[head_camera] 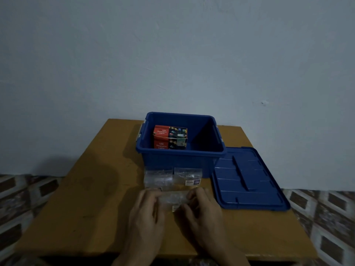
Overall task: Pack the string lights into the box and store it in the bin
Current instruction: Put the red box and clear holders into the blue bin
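Seemingly early: the red cardboard box [170,138] sits in the open blue plastic bin [180,162], while left hand [148,212] and right hand [201,208] hold one clear plastic string-light packet [173,200] in a pinching grip over the table [86,198]

Your left forearm [132,252] and right forearm [227,252] come up from the bottom edge and angle toward each other, so your hands sit close together, backs turned up.

Your left hand [148,210] has its fingers curled inward toward the right hand, with the thumb tucked beneath them. It pinches the near end of a clear packet [173,201]. Your right hand [202,207] mirrors that pose. Its fingers bend toward the left hand, the thumb reaches in below, and it grips the packet's other end.

The packet spans the narrow gap between your hands. Both sets of fingertips are blurred, so exactly where they touch it cannot be told.
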### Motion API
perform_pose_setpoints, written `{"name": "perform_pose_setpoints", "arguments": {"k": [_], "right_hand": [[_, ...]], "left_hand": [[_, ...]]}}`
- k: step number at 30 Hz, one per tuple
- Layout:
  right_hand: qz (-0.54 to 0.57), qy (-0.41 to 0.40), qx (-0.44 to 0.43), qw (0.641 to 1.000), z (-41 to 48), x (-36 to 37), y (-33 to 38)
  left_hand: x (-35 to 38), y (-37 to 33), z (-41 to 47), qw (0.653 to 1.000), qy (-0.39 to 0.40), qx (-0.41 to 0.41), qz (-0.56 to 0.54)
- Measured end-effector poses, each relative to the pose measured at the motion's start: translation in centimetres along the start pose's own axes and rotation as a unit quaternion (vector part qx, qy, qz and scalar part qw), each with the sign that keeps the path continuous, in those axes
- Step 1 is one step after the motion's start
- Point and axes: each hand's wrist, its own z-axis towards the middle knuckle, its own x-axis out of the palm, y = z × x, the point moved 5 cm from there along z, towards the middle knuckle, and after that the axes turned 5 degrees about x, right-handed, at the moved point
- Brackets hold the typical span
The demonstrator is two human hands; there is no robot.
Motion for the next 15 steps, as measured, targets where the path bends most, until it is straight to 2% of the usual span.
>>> {"name": "perform_pose_setpoints", "arguments": {"k": [4, 8, 11, 15], "right_hand": [[0.015, -0.008, -0.013, 1.000, 1.0, 1.7, 1.5], [0.033, -0.028, -0.012, 0.999, 1.9, 2.5, 1.8], [0.064, -0.016, 0.016, 0.998, 2.1, 2.9, 1.2], [0.068, -0.005, 0.039, 0.997, 2.2, 3.3, 0.8]], "left_hand": [[-1.1, 2.3, 0.3, 0.990, -0.050, -0.100, -0.086], [-1.5, 3.3, 0.9, 0.978, -0.062, -0.139, -0.143], [-1.6, 4.2, 1.1, 0.975, -0.027, -0.156, -0.159], [-1.1, 4.6, 1.6, 0.973, 0.083, -0.164, -0.139]]}}
